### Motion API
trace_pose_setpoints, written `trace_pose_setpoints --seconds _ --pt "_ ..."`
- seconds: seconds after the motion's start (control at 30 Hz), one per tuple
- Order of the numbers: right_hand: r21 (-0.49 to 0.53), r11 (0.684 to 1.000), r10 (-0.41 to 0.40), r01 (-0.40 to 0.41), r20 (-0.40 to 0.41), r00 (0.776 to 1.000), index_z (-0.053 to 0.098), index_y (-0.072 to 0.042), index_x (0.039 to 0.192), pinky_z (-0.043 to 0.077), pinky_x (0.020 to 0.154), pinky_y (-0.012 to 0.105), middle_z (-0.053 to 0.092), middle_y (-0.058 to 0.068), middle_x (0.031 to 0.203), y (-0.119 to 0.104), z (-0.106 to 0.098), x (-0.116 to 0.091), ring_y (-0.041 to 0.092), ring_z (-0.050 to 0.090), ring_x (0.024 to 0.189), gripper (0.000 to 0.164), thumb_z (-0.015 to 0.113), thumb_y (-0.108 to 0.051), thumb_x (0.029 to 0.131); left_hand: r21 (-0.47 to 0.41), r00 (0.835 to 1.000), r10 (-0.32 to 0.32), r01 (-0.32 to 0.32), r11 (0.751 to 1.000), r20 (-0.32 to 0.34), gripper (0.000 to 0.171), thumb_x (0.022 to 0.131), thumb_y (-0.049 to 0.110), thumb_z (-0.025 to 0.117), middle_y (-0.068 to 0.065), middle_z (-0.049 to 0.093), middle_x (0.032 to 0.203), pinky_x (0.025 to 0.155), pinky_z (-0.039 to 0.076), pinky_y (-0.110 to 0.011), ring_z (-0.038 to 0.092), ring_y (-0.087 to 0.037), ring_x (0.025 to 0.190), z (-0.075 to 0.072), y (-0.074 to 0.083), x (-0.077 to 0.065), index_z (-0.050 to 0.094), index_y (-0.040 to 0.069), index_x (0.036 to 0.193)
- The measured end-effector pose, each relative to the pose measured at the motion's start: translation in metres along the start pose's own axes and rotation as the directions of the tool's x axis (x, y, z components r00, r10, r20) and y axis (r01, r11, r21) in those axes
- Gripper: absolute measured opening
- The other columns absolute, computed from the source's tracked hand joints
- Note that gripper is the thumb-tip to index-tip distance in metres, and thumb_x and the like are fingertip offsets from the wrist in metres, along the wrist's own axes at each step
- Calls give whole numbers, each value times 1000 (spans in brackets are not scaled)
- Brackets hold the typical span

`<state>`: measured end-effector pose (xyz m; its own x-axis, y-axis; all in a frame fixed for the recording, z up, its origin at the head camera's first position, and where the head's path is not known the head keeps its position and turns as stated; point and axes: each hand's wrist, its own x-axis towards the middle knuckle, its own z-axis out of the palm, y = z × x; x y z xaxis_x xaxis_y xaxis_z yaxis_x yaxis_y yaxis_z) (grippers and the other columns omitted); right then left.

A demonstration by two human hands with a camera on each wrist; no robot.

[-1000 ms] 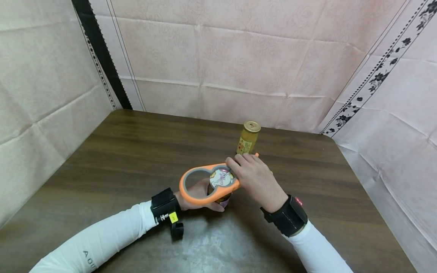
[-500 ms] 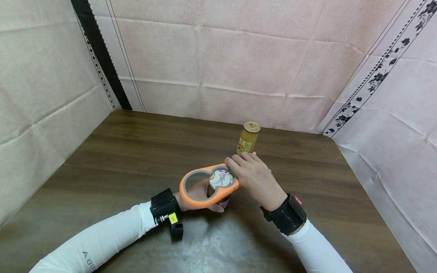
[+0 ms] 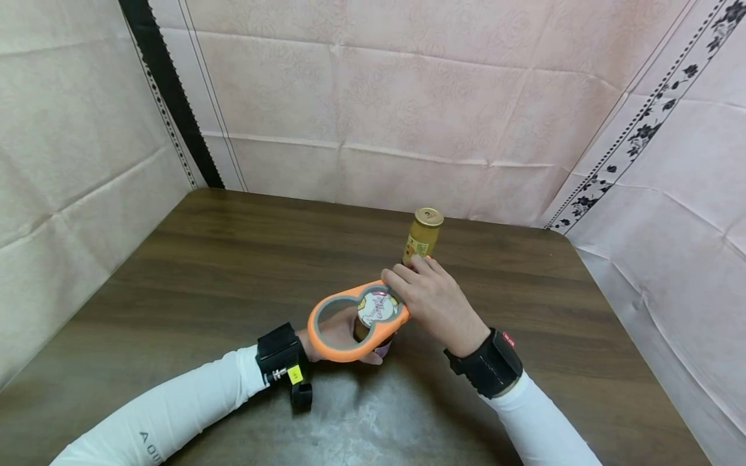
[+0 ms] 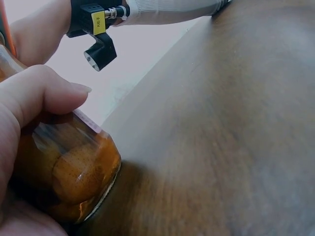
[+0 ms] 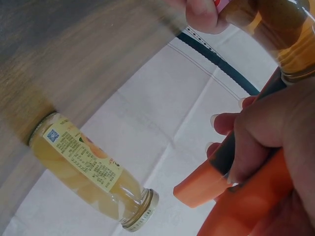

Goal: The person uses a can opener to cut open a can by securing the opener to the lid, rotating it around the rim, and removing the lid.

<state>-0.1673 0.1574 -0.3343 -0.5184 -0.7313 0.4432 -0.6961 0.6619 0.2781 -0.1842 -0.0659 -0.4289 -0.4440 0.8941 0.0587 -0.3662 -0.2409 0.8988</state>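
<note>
An orange-and-grey jar opener [image 3: 344,355] lies across the top of a glass jar [image 3: 377,307], its smaller opening around the white printed lid. My right hand [image 3: 434,303] grips the opener's handles in the head view; the right wrist view shows the thumb [image 5: 258,130] over the grey inner edge. My left hand [image 3: 338,329], partly seen through the larger opening, holds the jar's body. In the left wrist view the jar [image 4: 78,172] stands on the table, with round brown pieces in amber liquid inside and the left thumb [image 4: 49,91] curled on it.
Behind my right hand, a second jar [image 3: 423,234] with a gold lid and yellow contents stands upright on the brown wooden table [image 3: 250,259]. Pale cloth [image 3: 408,97] hangs behind the table and along both sides.
The opener has turned slightly around the lid: its rounded far end shifted a little toward me, while my right hand moved slightly away and left. The left hand and jar stay in place.
</note>
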Motion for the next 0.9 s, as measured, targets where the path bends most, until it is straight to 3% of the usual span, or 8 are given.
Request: trace_pose_setpoints --seconds 0.07,0.13,0.17,0.2,0.33,0.53,0.77,0.9 --pt "-4 1000 -3 3 6 1000 61 -15 120 54 95 42 68 0 105 0 0 0 25 58 102 49 85 -6 78 -214 998 -32 42 976 47 49 101 15 61 1 56 136 106 48 -31 55 -12 117 1 3 0 44 13 147" --pt "-2 1000 -4 4 12 1000 61 -15 120 54 96 42 68 0 106 1 0 1 25 58 102 50 86 -6 78 -486 991 -76 119 866 108 38 107 19 50 2 58 133 110 45 -35 54 -16 118 2 6 -1 47 15 145" --pt "-2 1000 -4 4 13 1000 61 -15 121 54 96 42 68 1 106 1 0 1 24 58 102 50 86 -6 78 -548 988 -79 140 824 135 36 109 22 47 1 58 132 111 44 -36 54 -17 119 3 7 -1 48 14 144" --pt "-3 1000 -3 3 13 1000 61 -15 121 53 97 42 67 1 107 1 1 1 24 58 103 50 86 -5 78 -634 982 -90 175 753 163 35 110 26 41 0 59 131 113 43 -38 53 -18 120 4 9 -1 50 14 142" --pt "-8 1000 -6 6 -2 1000 62 -15 119 53 98 41 65 1 107 2 2 2 24 58 105 46 82 -2 80 -731 970 -97 232 642 223 46 113 37 26 -5 60 129 113 42 -42 53 -24 119 7 13 0 53 10 139" --pt "-13 1000 -8 7 -35 999 63 -15 117 53 99 39 62 2 105 3 4 2 23 58 103 40 79 -1 83 -771 966 -109 254 584 236 48 111 42 34 -10 59 130 111 42 -42 54 -27 119 10 16 -1 51 8 139" --pt "-11 1000 -11 10 -51 999 63 -14 116 53 98 38 62 4 103 4 4 2 23 59 102 39 79 -1 83 -754 968 -107 245 610 228 45 111 40 34 -9 59 130 111 43 -42 55 -26 119 10 16 -1 52 10 139" --pt "-6 1000 -3 3 -40 999 63 -15 116 53 99 38 61 4 104 4 4 2 24 59 103 40 79 -1 83 -761 968 -113 246 601 224 45 111 40 35 -10 59 131 111 43 -42 56 -27 119 10 16 -1 51 10 140"
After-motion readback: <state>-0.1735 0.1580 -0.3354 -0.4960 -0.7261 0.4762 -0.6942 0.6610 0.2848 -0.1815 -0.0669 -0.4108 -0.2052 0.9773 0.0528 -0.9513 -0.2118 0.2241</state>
